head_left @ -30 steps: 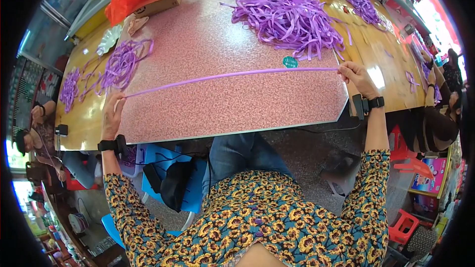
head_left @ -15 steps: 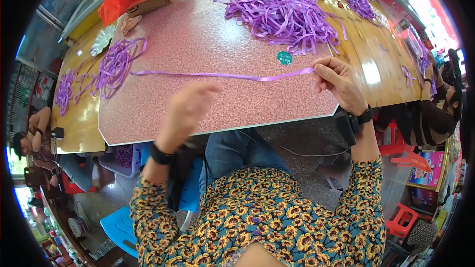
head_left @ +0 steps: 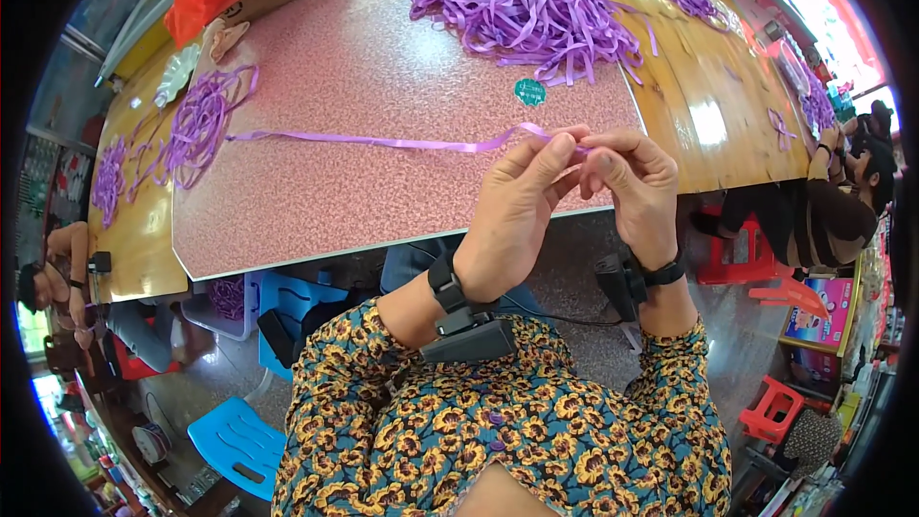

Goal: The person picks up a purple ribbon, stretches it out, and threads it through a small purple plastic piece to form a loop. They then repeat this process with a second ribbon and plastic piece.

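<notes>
Purple ribbon (head_left: 421,145): long axis left-right, lying leftward over pink tabletop (head_left: 383,201); left hand (head_left: 512,201), nearer that length, and right hand (head_left: 641,196) both pinch its right end.

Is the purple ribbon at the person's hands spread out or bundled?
Spread out: the purple ribbon runs lengthwise across the pink tabletop to the left hand and right hand.

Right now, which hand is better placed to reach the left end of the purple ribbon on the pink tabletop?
Probably the left hand: it is nearer that end of the purple ribbon; the right hand, farther right, would need to cross past it.
</notes>
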{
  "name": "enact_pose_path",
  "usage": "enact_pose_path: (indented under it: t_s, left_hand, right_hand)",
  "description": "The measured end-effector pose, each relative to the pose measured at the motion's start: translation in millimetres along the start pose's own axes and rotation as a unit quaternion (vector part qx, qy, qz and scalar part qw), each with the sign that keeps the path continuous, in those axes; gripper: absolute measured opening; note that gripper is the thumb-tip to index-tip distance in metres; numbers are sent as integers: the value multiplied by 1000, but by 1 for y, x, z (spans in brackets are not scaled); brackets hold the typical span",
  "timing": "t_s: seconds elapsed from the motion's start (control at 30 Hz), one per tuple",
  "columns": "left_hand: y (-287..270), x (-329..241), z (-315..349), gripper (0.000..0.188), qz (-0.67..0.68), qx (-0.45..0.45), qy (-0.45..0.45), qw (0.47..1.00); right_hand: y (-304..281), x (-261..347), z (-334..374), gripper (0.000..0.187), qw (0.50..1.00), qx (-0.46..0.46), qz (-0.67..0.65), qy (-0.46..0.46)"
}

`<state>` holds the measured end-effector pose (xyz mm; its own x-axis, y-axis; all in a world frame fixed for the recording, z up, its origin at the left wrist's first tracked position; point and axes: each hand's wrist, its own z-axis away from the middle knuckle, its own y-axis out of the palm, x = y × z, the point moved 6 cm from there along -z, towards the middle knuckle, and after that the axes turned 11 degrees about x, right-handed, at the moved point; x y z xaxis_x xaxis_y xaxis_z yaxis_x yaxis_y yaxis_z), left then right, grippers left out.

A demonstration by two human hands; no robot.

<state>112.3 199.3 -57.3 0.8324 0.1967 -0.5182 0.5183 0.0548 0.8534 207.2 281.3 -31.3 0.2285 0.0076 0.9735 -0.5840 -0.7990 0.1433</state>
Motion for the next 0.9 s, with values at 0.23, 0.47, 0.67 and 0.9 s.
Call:
enact_pose_path:
  t_s: [0.23,0.47,0.67,0.9]
  left_hand:
    - [-2,-8,4,13,32,-28,-35,998]
    - [1,-6,4,14,48,-28,-31,998]
    - [-14,-16,8,17,80,-18,8,997]
    - [-78,-69,15,15,61,-110,152,980]
  right_hand:
    - [10,15,-1,33,969,98,191,-124]
    - [13,23,-6,32,925,49,297,-234]
    - [36,26,-9,27,919,47,307,-241]
    - [34,25,1,16,941,127,194,-246]
